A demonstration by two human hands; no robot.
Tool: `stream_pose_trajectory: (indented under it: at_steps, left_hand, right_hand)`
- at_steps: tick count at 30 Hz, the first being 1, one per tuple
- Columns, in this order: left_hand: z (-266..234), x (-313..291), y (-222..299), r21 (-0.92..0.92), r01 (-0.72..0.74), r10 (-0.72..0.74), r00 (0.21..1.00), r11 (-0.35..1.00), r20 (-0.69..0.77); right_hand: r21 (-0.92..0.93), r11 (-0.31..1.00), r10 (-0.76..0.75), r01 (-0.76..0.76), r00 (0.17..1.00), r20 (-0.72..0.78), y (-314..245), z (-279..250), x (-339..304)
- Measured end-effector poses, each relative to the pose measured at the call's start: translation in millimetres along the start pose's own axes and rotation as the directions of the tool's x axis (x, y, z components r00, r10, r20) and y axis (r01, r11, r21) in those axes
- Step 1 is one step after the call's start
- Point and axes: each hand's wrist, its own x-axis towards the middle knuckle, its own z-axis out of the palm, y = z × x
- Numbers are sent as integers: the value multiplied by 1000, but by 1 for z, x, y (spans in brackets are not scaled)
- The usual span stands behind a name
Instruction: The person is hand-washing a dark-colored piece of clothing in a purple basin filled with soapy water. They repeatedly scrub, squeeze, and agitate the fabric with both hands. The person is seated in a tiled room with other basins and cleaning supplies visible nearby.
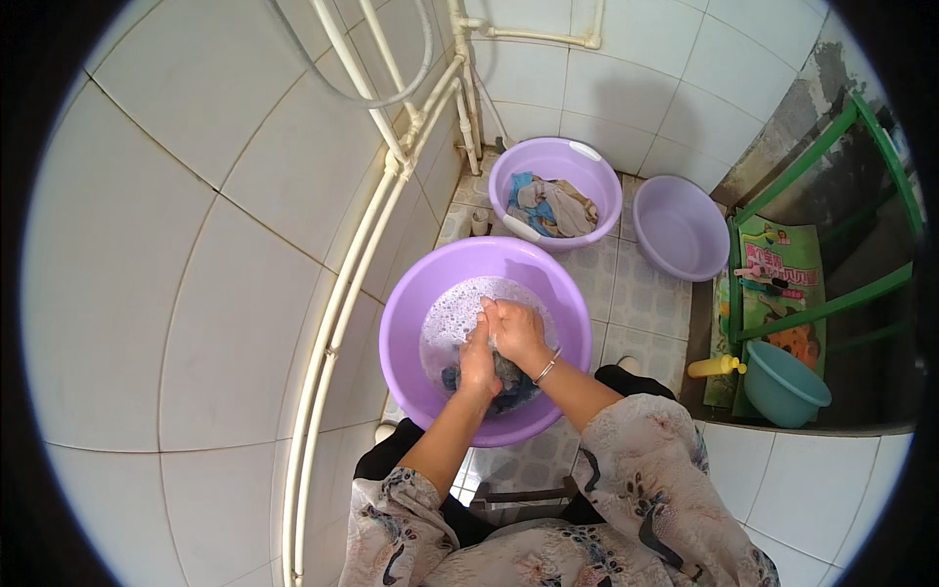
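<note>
A large purple basin (403, 391) of sudsy water (460, 303) stands in front of me. Over its middle, my left hand (476, 364) and my right hand (518, 333) press together around a dark grey wet cloth (507, 374). The cloth hangs below my palms into the water, where dark blue fabric (514, 394) also shows. Fingers of both hands are bent inward, and part of the cloth is hidden by them. A bracelet (548, 366) circles my right wrist.
Behind stands another purple basin (611, 210) with blue and beige clothes (553, 207). A lilac basin (680, 225) is to its right. Pipes (333, 333) run along the left tiled wall. At right are a green frame (831, 313), a teal basin (782, 386) and a yellow bottle (712, 367).
</note>
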Motion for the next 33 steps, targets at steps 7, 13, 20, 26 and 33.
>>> stream_pose_trajectory:
  at_steps: [7,13,20,26,33]
  left_hand:
    - [-63,74,-6,-306,17,92,937,952,338]
    - [-48,-1,17,-261,126,34,846,957,533]
    - [-75,24,40,-409,-17,207,881,912,426]
    - [-55,28,40,-298,-264,321,934,917,159]
    - [-9,13,-4,-294,-159,185,981,942,63]
  right_hand:
    - [79,836,-545,543,838,11,-74,-4,-45]
    - [406,876,236,-259,966,107,1,-12,22]
    - [196,957,15,-213,713,701,-4,-26,-7]
    - [519,850,-37,-83,975,218,-72,-29,-17]
    - [-70,997,17,-16,1000,13,-19,-1,4]
